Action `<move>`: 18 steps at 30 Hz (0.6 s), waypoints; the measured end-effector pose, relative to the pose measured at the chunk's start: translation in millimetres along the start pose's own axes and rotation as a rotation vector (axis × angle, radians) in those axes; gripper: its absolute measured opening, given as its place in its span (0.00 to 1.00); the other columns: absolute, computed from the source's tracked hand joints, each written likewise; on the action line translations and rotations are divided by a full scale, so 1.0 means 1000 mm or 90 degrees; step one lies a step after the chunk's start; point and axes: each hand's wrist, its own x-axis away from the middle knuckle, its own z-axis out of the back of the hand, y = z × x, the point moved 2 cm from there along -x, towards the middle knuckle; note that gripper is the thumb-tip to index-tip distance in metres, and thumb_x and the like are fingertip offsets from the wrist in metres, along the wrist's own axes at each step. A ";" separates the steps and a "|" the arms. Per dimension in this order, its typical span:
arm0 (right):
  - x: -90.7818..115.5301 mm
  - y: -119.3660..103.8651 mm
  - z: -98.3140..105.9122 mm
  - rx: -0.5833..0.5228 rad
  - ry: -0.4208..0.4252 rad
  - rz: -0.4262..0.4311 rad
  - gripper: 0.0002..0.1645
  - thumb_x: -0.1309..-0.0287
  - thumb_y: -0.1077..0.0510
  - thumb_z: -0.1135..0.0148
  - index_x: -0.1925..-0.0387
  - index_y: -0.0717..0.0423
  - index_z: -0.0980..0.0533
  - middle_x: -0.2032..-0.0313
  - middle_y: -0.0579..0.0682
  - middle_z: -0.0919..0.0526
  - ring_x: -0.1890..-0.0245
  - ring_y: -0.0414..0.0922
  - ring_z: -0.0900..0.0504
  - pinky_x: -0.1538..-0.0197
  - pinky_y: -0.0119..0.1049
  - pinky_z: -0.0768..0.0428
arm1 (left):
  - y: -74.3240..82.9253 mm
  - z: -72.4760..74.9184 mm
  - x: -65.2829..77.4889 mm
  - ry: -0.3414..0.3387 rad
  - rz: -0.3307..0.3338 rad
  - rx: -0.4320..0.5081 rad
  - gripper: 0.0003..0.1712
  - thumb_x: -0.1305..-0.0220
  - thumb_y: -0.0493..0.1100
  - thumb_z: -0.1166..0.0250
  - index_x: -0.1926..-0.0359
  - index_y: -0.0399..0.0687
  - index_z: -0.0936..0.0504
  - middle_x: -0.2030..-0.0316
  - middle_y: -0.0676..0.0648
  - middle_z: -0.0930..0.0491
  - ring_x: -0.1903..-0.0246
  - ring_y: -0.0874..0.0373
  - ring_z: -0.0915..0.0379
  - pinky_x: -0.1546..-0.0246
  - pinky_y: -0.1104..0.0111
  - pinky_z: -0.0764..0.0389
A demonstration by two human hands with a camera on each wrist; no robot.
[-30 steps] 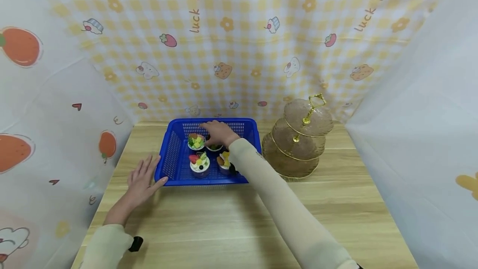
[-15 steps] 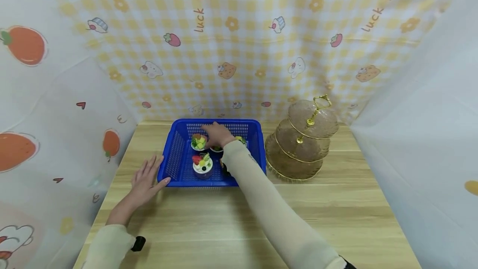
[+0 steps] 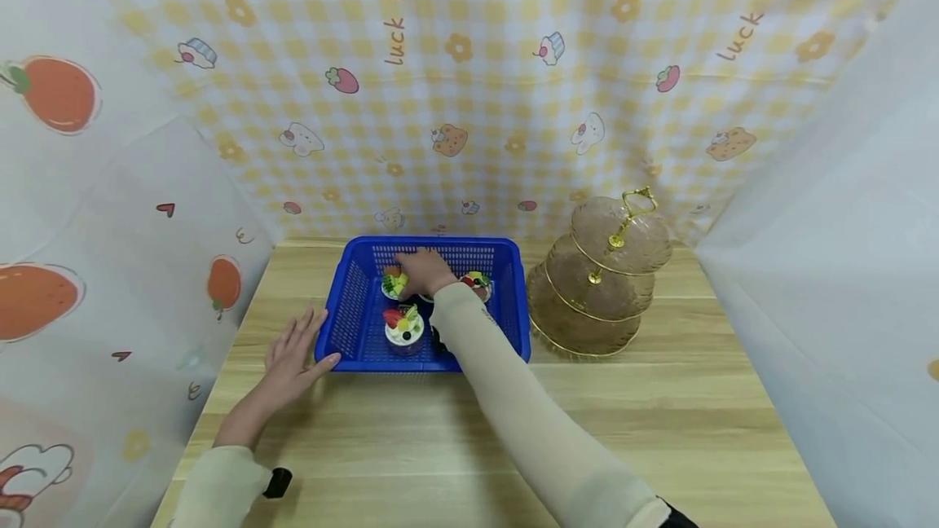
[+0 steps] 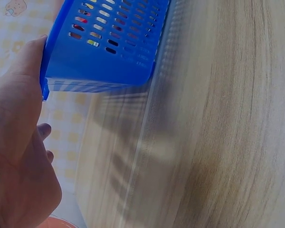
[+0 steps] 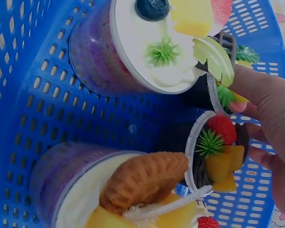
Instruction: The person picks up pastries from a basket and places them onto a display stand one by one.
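My left hand (image 3: 289, 353) rests on the left rim of the blue plastic basket (image 3: 335, 292), fingers spread along the side and thumb at the front corner. In the right wrist view, my right hand (image 5: 280, 123) reaches into the basket, fingers curled round the top of a dark dessert cup (image 5: 194, 152) topped with a raspberry and orange fruit; finger contact is partly hidden. Beside it stands a dessert cup with greens and yellow cubes (image 3: 394, 283). In front is a purple cream cup (image 3: 405, 331). A cup with a shell-shaped cookie (image 5: 147, 180) sits nearer the right wrist.
A three-tier amber glass stand (image 3: 594, 283) with gold rims and handle stands right of the basket. At the back right of the basket sits another fruit-topped cup (image 3: 480, 288). The wooden table (image 3: 411, 446) meets patterned cloth (image 3: 513, 80) behind.
The head view has shifted slightly. My right forearm swings a little left, uncovering the back-right cup and hiding the front-right one. The right hand stays over the same cup; the left stays on the rim.
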 end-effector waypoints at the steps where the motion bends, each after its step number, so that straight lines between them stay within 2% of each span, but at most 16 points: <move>1: -0.001 0.000 -0.001 0.001 -0.001 -0.001 0.47 0.46 0.41 0.29 0.27 0.40 0.38 0.32 0.45 0.28 0.27 0.51 0.35 0.26 0.48 0.36 | 0.000 0.000 0.000 -0.001 0.001 0.001 0.48 0.31 0.58 0.41 0.21 0.56 0.58 0.22 0.33 0.63 0.25 0.27 0.74 0.36 0.26 0.68; 6: -0.004 -0.003 -0.002 0.016 0.000 0.006 0.51 0.47 0.39 0.28 0.26 0.42 0.40 0.30 0.47 0.29 0.28 0.50 0.34 0.26 0.47 0.34 | 0.000 0.002 0.000 0.001 0.010 -0.005 0.48 0.31 0.58 0.41 0.20 0.57 0.58 0.22 0.32 0.62 0.25 0.27 0.73 0.36 0.26 0.67; 12: -0.007 -0.002 -0.004 0.029 0.003 0.007 0.51 0.47 0.39 0.28 0.26 0.42 0.41 0.33 0.47 0.26 0.32 0.48 0.29 0.33 0.44 0.26 | 0.001 0.002 -0.001 0.003 0.015 0.000 0.48 0.31 0.58 0.41 0.21 0.57 0.58 0.22 0.32 0.62 0.25 0.27 0.74 0.36 0.26 0.67; 18: -0.006 0.002 -0.009 0.036 -0.001 -0.003 0.54 0.49 0.40 0.26 0.25 0.39 0.43 0.33 0.47 0.27 0.32 0.48 0.29 0.33 0.44 0.26 | 0.000 -0.003 -0.003 0.002 0.014 0.005 0.48 0.31 0.58 0.40 0.21 0.56 0.57 0.22 0.33 0.63 0.25 0.27 0.73 0.36 0.27 0.68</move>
